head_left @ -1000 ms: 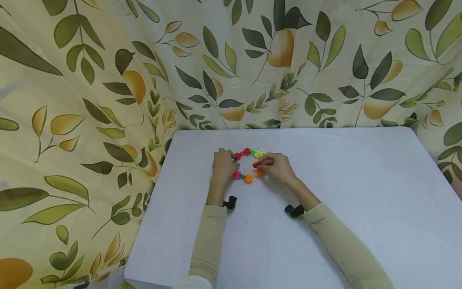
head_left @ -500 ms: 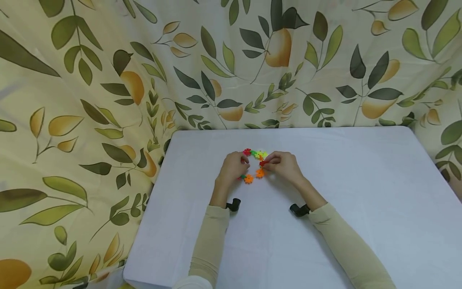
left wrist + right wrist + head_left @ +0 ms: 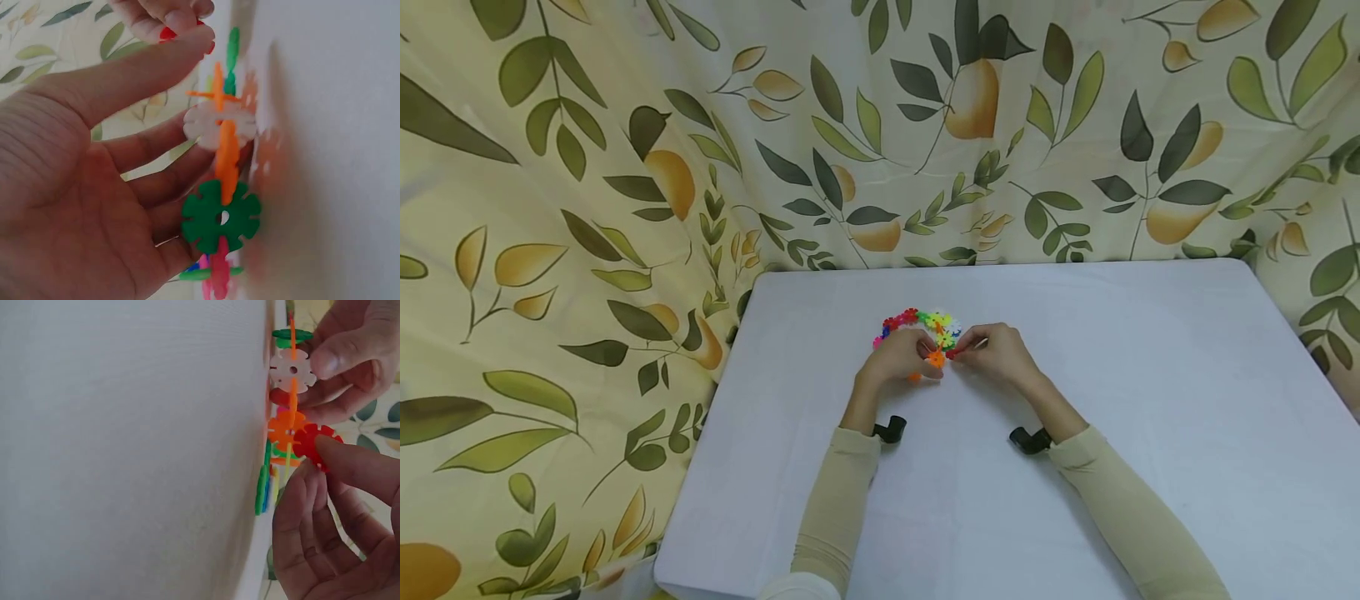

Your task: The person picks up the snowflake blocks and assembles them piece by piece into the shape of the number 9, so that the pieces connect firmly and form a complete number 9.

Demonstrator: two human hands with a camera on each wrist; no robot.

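In the head view, a ring-shaped chain of slotted plastic discs (image 3: 910, 317) in several colours lies on the white table. My right hand (image 3: 1000, 357) pinches a red slotted disc (image 3: 315, 447) between thumb and fingers, right beside an orange disc (image 3: 284, 428) of the chain. My left hand (image 3: 901, 357) reaches over the ring's near side. In the left wrist view its fingers lie behind the white disc (image 3: 219, 125) and the green disc (image 3: 220, 215), with the thumb straight and apart from them. The left hand hides part of the ring in the head view.
The white-covered table (image 3: 1112, 375) extends widely to the right and toward me. A leaf-patterned curtain (image 3: 1037, 125) hangs along the back and left edges. Black wrist cameras (image 3: 891, 429) are strapped on both wrists.
My left hand has moved right from the ring's left side to its near side, by the orange disc. My right hand, with the red disc, has shifted slightly right and nearer to me.
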